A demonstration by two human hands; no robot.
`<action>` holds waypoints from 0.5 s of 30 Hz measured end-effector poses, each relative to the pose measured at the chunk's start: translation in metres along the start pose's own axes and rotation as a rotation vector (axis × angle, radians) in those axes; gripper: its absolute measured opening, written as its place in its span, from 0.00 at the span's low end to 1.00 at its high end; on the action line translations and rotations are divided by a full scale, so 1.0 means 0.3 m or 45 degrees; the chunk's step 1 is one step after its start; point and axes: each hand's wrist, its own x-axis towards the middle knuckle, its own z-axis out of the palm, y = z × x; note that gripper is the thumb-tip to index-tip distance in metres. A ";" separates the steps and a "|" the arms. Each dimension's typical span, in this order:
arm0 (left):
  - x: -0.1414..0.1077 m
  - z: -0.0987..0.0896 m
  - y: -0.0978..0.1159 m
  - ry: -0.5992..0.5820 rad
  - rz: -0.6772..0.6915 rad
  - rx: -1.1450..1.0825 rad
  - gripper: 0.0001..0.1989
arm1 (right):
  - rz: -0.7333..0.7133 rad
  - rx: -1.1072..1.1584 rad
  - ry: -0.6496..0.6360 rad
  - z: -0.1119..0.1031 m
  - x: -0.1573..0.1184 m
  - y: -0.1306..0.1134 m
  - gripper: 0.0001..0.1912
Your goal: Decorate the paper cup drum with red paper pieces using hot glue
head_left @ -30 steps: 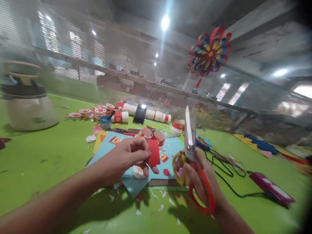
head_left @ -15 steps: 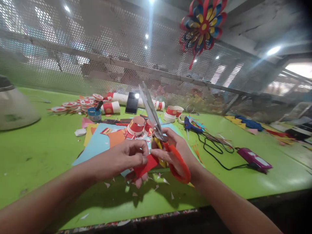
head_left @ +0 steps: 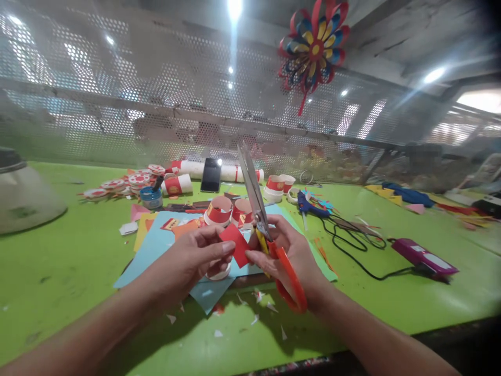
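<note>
Green table (head_left: 58, 271) before us — left hand (head_left: 199, 254) pinches red paper (head_left: 240, 247), right hand (head_left: 293, 243) grips scissors (head_left: 261, 222) pointing up, likely freeing thumb (head_left: 257, 257).

Before me a bright green table (head_left: 90, 261) fills the lower half; behind it a perforated screen (head_left: 156, 78) stretches from ten to one o'clock. One ceiling light (head_left: 235, 8) glares at twelve, another lamp (head_left: 434, 74) at two, near a brightly lit opening (head_left: 481, 99).

My 2 forearms (head_left: 113, 313) reach in from either side, slanting toward each other. My left hand (head_left: 199, 251) pinches, thumb (head_left: 219, 251) over bent fingers (head_left: 207, 234); my right hand (head_left: 295, 248) is curled in a grip, its thumb pointing left.
</note>
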 end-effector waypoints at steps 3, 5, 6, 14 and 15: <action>0.005 0.002 -0.025 0.007 0.027 0.012 0.11 | -0.007 0.005 0.038 0.000 0.003 0.006 0.23; 0.007 0.004 -0.031 0.015 0.038 0.016 0.10 | 0.014 -0.001 0.056 0.000 0.006 0.007 0.23; 0.006 0.005 -0.029 0.014 0.043 0.029 0.09 | 0.028 -0.002 0.063 0.000 0.008 0.007 0.23; 0.003 0.010 0.014 0.079 0.120 0.038 0.07 | 0.101 0.069 0.142 -0.013 0.009 0.011 0.24; 0.003 0.008 0.017 0.081 0.125 0.023 0.07 | 0.113 0.054 0.146 -0.018 0.007 0.009 0.23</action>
